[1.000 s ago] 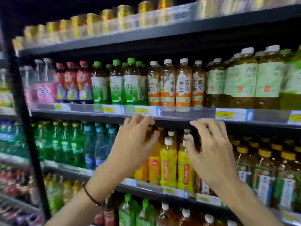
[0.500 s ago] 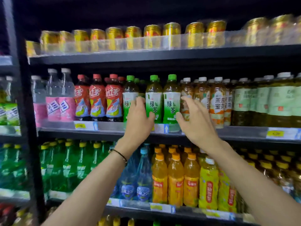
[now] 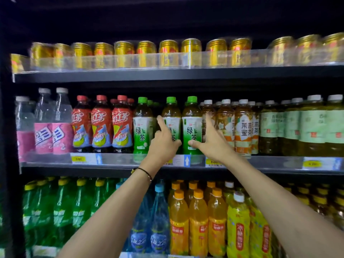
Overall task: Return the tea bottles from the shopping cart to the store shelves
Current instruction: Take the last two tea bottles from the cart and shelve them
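Tea bottles point(image 3: 191, 112): left hand point(image 3: 163, 145) grips, right hand point(image 3: 214, 144) touches.

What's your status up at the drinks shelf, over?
Left hand on middle green tea bottle, grip unclear. Right hand, fingers straight, against right green tea bottle. Both upright on shelf. Orange-label bottles close beside.

green-capped bottles point(image 3: 191, 131) read 绿茶, red-capped bottles point(image 3: 101, 125) 红茶, a price tag point(image 3: 214, 162) 3.00.
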The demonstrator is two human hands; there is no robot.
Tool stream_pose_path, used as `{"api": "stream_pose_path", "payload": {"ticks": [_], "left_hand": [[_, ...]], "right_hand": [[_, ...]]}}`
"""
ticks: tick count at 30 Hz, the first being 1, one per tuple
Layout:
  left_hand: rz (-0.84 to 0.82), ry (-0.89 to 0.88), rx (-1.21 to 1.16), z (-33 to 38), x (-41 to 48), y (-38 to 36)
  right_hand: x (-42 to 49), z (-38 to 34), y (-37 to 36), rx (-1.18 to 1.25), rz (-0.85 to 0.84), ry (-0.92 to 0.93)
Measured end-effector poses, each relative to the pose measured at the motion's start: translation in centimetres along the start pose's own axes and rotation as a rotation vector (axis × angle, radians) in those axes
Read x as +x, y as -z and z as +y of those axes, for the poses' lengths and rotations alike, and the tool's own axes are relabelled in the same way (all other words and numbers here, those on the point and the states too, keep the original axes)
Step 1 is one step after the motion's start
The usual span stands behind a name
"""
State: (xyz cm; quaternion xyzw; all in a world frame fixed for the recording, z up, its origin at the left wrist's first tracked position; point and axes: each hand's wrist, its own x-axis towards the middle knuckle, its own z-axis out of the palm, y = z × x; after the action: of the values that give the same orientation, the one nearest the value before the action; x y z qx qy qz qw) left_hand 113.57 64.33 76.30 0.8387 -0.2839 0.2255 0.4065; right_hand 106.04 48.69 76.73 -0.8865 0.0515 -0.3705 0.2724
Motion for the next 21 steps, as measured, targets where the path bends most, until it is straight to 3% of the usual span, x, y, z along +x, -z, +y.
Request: {"api": "stream_pose_path", "payload": {"ticks": [12,18,21], "left_hand": [[0.003,-0.014,-0.059,0.1,-0.1,0.2],[0.058,-0.036,-0.088,0.0,-0.6,0.3],[0.072,-0.087,-0.14,-0.4,-1.0,0.5]], "right_hand": [[-0.5,-0.4,-0.5,-0.024,-0.015,0.005],[-2.3,-1.4,-0.5,-0.199,0.017,-0.003],[-4.4,-0.8,-0.2,-0.34,0.113,0.125]]}}
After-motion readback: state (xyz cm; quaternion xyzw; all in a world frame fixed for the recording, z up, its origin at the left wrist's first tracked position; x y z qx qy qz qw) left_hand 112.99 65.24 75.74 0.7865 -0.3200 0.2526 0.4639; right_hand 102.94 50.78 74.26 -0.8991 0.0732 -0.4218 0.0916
